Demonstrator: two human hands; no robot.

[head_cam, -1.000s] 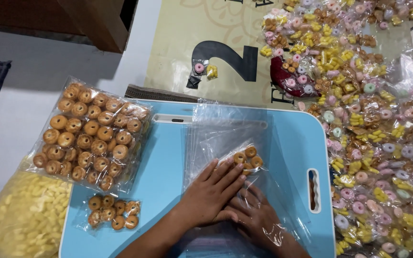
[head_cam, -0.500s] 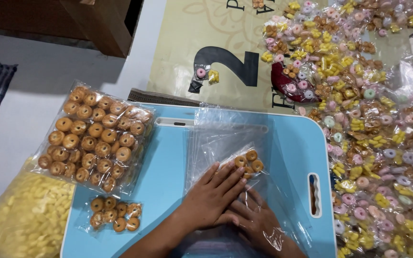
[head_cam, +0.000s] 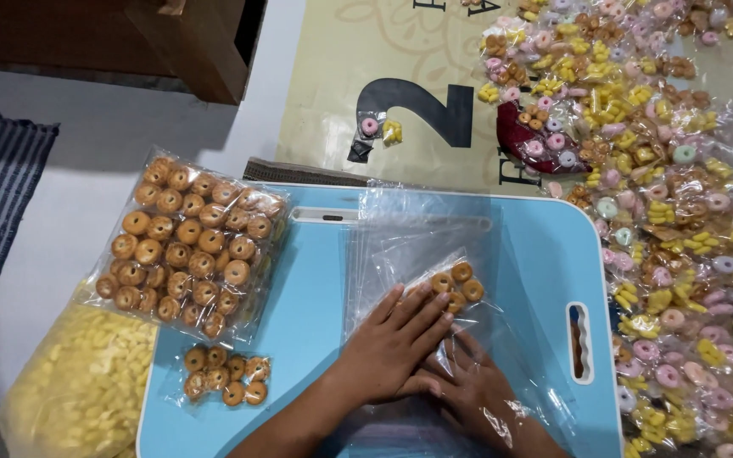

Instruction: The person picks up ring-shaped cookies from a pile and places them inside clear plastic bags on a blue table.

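A light blue board is lying across the floor and carrying most of the work. To its right a wide heap of small wrapped snack packets is spreading over a beige mat. On the board's left edge a big clear bag of round brown biscuits is resting, and below it a bag of pale yellow snacks is bulging off the board. A small sealed packet of biscuits is sitting near the lower left corner of the board.

In the middle of the board a stack of empty clear plastic bags is lying flat. On top of it, the left hand is pressing open-palmed, fingers spread, onto a small clear bag of biscuits, gripping nothing. The right hand is lying flat just below, partly under loose film, fingers extended and not closed on anything.

The small bag is looking very light, its film thin, slippery and quick to crease. The biscuits inside are looking brittle, so hard pressing is likely crushing them. Pinching the empty film at the open end, clear of the biscuits, is seeming the safest hold.
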